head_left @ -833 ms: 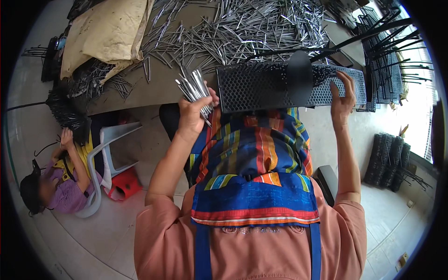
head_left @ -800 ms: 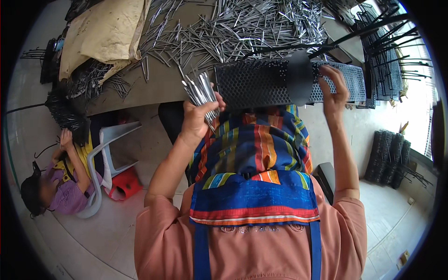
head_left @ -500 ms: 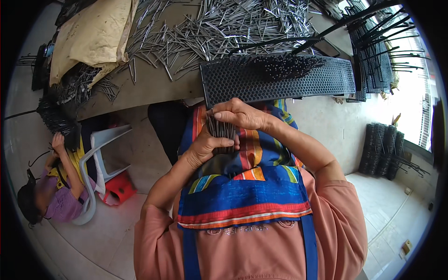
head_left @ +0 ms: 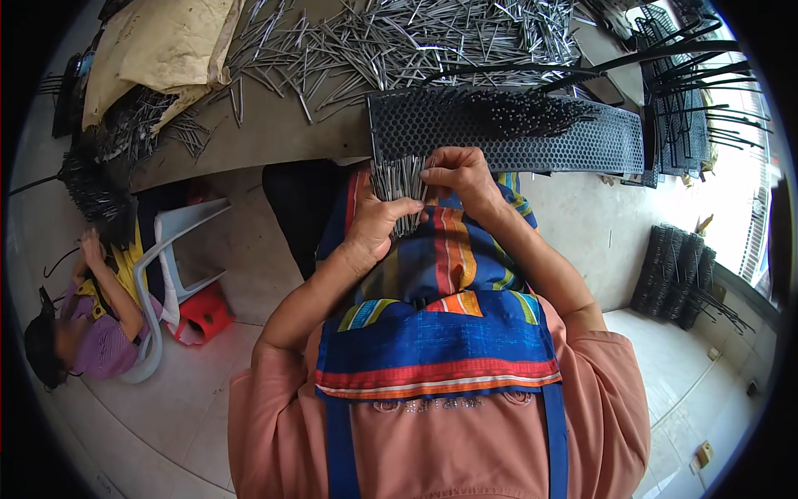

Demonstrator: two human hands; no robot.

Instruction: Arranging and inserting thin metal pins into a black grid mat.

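Observation:
My left hand (head_left: 376,223) is wrapped round a bundle of thin metal rods (head_left: 401,179), its thumb lying across their front. The rods stand nearly upright over my striped apron (head_left: 453,249), their upper ends fanned out a little. At the bundle's upper right side, my right hand (head_left: 467,176) has its thumb and fingers pinched at the outer rods. Just beyond my hands is a long black perforated panel (head_left: 611,141) along the table's near edge. Dark rods (head_left: 532,112) stick up from many of its holes.
Loose metal rods (head_left: 374,50) lie heaped across the table (head_left: 274,145). A yellowish sheet (head_left: 170,50) covers more at the left. Another person (head_left: 100,333) works beside a grey chair (head_left: 150,333). Black hooked racks (head_left: 673,108) crowd the right, and dark bundles (head_left: 669,274) stand by the wall.
My right hand has shifted from over the bundle's top to its right side, uncovering the rod ends. The bundle has risen slightly toward the panel and spread. The other person's hand moved slightly.

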